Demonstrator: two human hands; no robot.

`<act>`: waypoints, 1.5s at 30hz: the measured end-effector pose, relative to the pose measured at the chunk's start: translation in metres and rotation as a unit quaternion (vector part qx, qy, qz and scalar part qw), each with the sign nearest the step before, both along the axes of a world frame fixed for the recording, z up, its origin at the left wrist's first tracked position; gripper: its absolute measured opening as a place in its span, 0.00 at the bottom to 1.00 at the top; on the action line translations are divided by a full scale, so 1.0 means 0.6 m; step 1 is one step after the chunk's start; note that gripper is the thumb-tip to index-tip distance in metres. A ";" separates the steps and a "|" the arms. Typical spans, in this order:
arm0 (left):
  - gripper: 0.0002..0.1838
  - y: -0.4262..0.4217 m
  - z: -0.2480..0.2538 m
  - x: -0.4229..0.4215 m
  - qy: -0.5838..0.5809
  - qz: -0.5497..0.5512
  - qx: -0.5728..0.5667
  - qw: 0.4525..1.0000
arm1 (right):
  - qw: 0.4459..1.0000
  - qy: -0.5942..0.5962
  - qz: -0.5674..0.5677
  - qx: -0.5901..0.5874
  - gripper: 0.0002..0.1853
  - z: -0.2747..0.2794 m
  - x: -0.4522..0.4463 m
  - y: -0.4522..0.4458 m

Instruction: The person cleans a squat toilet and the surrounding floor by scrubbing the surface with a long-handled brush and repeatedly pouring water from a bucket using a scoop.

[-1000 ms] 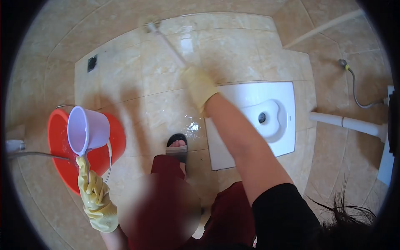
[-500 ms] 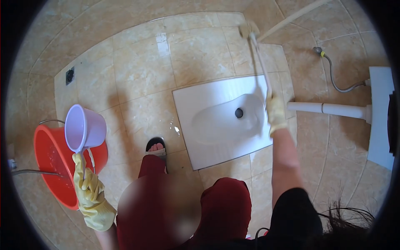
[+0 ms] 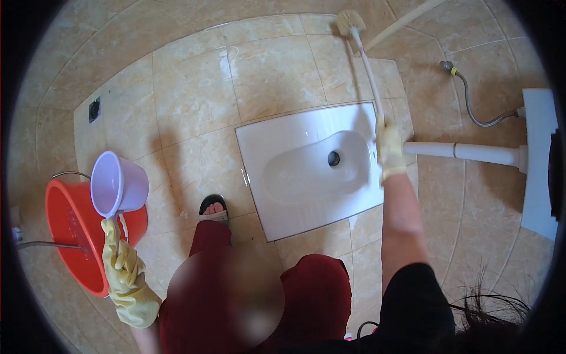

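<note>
Yellow rubber gloves cover both hands. My left hand point(image 3: 127, 274) is closed round the handle of a light purple dipper point(image 3: 127, 184), held up over the edge of a red bucket point(image 3: 76, 236). Out to the right, my right hand point(image 3: 389, 150) grips the pale handle of a long brush point(image 3: 367, 65). Its round bristle head point(image 3: 351, 23) is at the far corner where floor and wall meet. A white squat toilet point(image 3: 295, 206) lies in the floor, just left of my right hand.
A white pipe point(image 3: 483, 153) runs to a white tank point(image 3: 537, 165) on the right. Above it hangs a metal hose point(image 3: 469, 100). A dark floor drain point(image 3: 94, 110) is at the far left. My sandalled foot point(image 3: 213, 209) stands left of the toilet.
The brush and my right hand have swung from the middle of the far floor to the right corner. My left hand still holds the dipper by the bucket. The view has shifted right.
</note>
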State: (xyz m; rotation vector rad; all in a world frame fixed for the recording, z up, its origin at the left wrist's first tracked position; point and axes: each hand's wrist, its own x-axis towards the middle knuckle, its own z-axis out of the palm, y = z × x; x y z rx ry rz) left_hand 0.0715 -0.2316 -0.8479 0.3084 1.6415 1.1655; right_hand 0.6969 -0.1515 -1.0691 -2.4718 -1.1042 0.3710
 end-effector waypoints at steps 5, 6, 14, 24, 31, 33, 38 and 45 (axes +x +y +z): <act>0.18 0.008 -0.025 -0.007 -0.036 -0.001 -0.009 0.999 | 0.993 0.079 -0.063 -0.058 0.19 0.065 -0.019 -0.103; 0.16 0.009 -0.028 -0.004 -0.048 0.009 -0.018 0.999 | 1.000 0.001 -0.004 -0.024 0.19 0.042 0.013 -0.074; 0.14 0.113 -0.073 -0.035 -0.032 -0.158 -0.164 0.973 | 0.994 0.056 0.018 -0.087 0.22 0.027 -0.046 0.048; 0.11 0.494 0.051 0.380 0.473 -0.543 0.226 0.656 | 0.913 0.351 -0.196 -0.071 0.22 0.166 -0.159 -0.264; 0.15 0.620 0.075 0.451 0.449 -0.544 0.226 0.671 | 0.881 0.403 -0.245 -0.028 0.21 0.178 -0.175 -0.371; 0.17 0.642 0.080 0.432 0.394 -0.529 0.249 0.709 | 0.878 0.402 -0.258 -0.026 0.21 0.172 -0.182 -0.390; 0.21 0.662 0.106 0.289 0.141 -0.438 0.347 0.817 | 0.855 0.437 -0.280 -0.004 0.20 0.171 -0.193 -0.407; 0.29 0.379 0.087 -0.288 0.268 -0.340 0.283 0.856 | 0.851 0.457 -0.256 0.050 0.17 0.128 -0.181 -0.430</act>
